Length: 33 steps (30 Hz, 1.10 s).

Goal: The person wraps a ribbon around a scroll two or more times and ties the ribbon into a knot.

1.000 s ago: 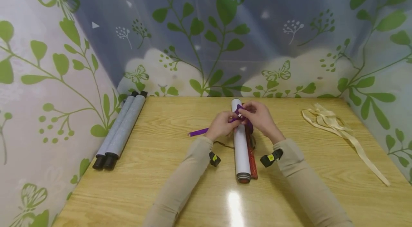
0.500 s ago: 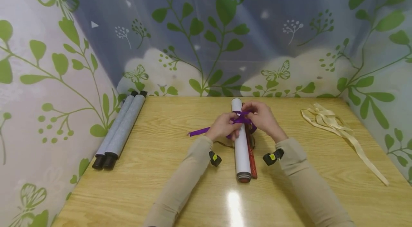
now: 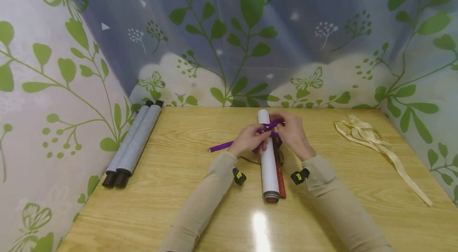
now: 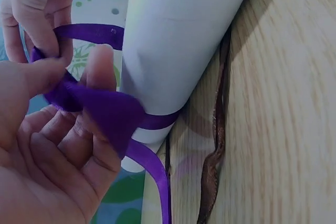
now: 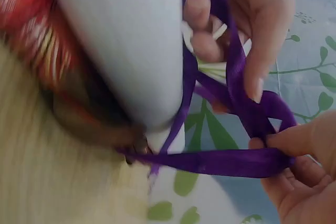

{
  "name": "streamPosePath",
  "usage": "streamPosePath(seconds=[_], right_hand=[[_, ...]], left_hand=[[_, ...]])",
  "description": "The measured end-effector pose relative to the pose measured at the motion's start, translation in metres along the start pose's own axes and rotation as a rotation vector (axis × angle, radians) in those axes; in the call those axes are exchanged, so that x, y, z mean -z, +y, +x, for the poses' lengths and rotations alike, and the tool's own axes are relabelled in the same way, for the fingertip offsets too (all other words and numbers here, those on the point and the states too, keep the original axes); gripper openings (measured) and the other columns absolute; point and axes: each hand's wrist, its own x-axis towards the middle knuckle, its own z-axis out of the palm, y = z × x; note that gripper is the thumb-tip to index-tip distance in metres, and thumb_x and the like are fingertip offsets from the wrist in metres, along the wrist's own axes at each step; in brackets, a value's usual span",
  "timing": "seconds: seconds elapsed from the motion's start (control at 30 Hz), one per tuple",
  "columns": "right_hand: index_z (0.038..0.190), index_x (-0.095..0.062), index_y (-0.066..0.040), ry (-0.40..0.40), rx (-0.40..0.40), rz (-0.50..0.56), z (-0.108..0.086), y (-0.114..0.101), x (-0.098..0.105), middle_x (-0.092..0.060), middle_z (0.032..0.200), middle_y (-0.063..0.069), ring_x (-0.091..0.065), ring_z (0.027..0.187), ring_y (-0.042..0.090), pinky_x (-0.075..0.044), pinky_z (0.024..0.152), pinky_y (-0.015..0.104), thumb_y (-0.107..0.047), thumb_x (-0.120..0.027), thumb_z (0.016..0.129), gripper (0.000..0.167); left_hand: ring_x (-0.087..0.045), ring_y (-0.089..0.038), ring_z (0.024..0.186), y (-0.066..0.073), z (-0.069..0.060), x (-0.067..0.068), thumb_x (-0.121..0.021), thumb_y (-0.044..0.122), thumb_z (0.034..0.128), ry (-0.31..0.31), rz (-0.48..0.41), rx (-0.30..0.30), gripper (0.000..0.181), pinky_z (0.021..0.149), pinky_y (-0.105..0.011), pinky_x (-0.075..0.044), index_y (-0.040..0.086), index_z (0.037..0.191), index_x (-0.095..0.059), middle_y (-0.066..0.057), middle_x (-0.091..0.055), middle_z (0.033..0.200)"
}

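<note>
Twelve o'clock is the far edge; the hands work close together over the far half of the white tube. The left hand, at the tube's nine o'clock side, pinches the purple ribbon, with a loop of it round the fingers; the right hand, at three o'clock, nips another stretch between thumb and forefinger. The ribbon looks light, soft and satiny, so it probably slides easily and slackens if released; flat pinches near the crossing should serve best, with the free end, pointing between eight and nine o'clock, a second place to take. A band of it crosses the tube, which lies along twelve to six and seems fairly stiff and light but likely to roll, or to dent if squeezed; steadying its sides would suit it. A red-wrapped bundle runs along its three o'clock side, crinkly and perhaps slippery. A thin brown strip lies beneath, its route partly hidden. Farther out on the tabletop, two grey rolls rest side by side at nine o'clock, and a limp cream ribbon sprawls at three, its tail trailing toward five.
</note>
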Motion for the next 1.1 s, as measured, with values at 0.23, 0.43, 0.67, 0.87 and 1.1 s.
streamPosePath(seconds=[0.23,0.43,0.67,0.87,1.1], right_hand=[[0.113,-0.069,0.001,0.057,-0.030,0.121,0.0006,0.0011,-0.0036,-0.073,0.103,0.019,-0.066,0.103,0.034,-0.055,0.088,0.047,0.017,-0.050,0.085,0.038],[0.117,-0.068,0.000,0.044,-0.080,0.240,0.0025,0.0019,-0.0073,-0.072,0.105,0.018,-0.066,0.106,0.031,-0.054,0.092,0.044,0.012,-0.053,0.086,0.036],[0.121,-0.062,0.007,-0.031,-0.209,0.552,0.0029,0.0051,-0.0085,-0.069,0.111,0.017,-0.064,0.096,0.010,-0.053,0.082,0.022,0.003,-0.055,0.095,0.027],[0.120,-0.059,0.008,-0.048,-0.324,0.711,0.0044,0.0043,-0.0100,-0.066,0.095,-0.009,-0.062,0.089,0.005,-0.052,0.081,0.025,-0.002,-0.052,0.096,0.027],[0.117,-0.058,0.006,-0.039,-0.379,0.774,0.0054,0.0016,-0.0099,-0.064,0.092,-0.009,-0.062,0.086,0.006,-0.053,0.083,0.027,-0.006,-0.054,0.095,0.025]], left_hand=[[-0.064,-0.019,0.049,0.0030,0.0010,0.0019,-0.033,0.028,0.1079,0.004,-0.064,0.000,0.034,0.046,-0.029,-0.051,0.007,0.116,-0.058,-0.014,-0.067,0.067],[-0.064,-0.022,0.047,0.0043,0.0021,0.0026,-0.037,0.025,0.1073,0.006,-0.037,-0.050,0.028,0.047,-0.039,-0.053,0.012,0.124,-0.056,-0.013,-0.067,0.065],[-0.064,-0.020,0.046,0.0057,0.0028,0.0027,-0.040,0.025,0.1069,-0.044,-0.065,-0.051,0.034,0.046,-0.044,-0.051,0.014,0.137,-0.051,-0.011,-0.067,0.064],[-0.062,-0.018,0.046,0.0058,0.0041,0.0009,-0.042,0.021,0.1059,-0.031,-0.107,-0.033,0.031,0.041,-0.027,-0.046,0.011,0.134,-0.049,-0.010,-0.068,0.067],[-0.067,-0.022,0.053,0.0094,0.0021,0.0031,-0.040,0.019,0.1063,-0.009,-0.165,-0.035,0.030,0.045,-0.029,-0.049,0.001,0.126,-0.054,-0.031,-0.068,0.084]])
